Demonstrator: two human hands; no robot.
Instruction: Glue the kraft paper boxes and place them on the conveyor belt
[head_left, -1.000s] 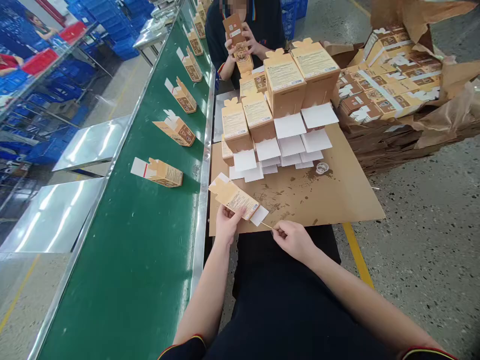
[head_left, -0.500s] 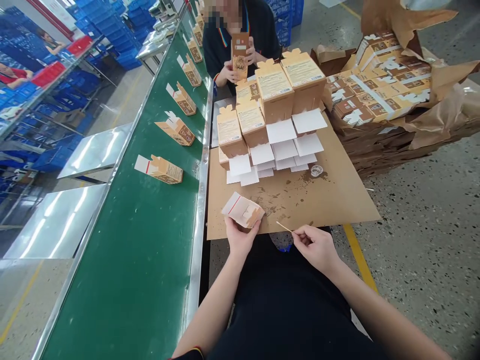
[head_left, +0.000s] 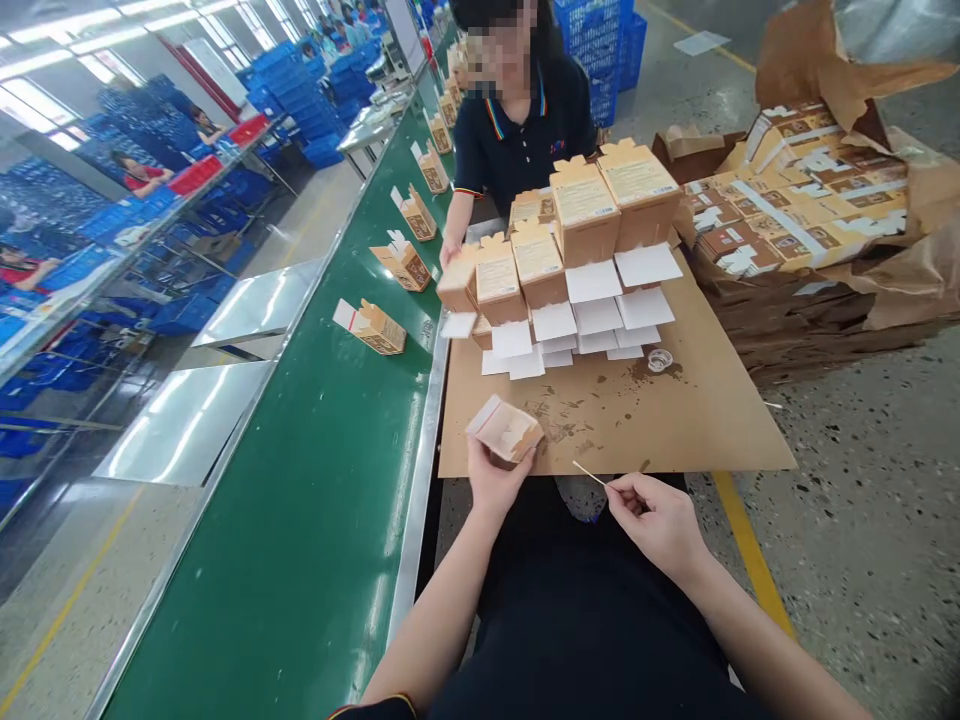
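Observation:
My left hand [head_left: 501, 482] grips a small cardboard box [head_left: 507, 430] from below, tilted, just over the near left part of the brown cardboard sheet [head_left: 720, 430]. A pale flap with a red strip sticks out at its upper left. My right hand [head_left: 656, 520] pinches a thin wooden stick [head_left: 589, 473] between thumb and fingers, its tip pointing left towards the box and apart from it. Beyond my hands stands a stack of tan boxes [head_left: 586, 215] with white flaps [head_left: 594, 285] jutting out towards me. A small clear plastic cup [head_left: 659, 360] sits to their right.
A green conveyor belt [head_left: 300, 490] runs along my left, carrying several open boxes [head_left: 381, 328]. Across the stack is a co-worker [head_left: 525, 120], one hand [head_left: 450, 250] at a box on the stack's left end. A large paper-lined carton [head_left: 817, 315] of flat boxes stands at right.
The co-worker has lowered the brown box held up before; one hand now reaches to the stack's left end, where a box is blurred. My view has tilted up; my hands keep their grips.

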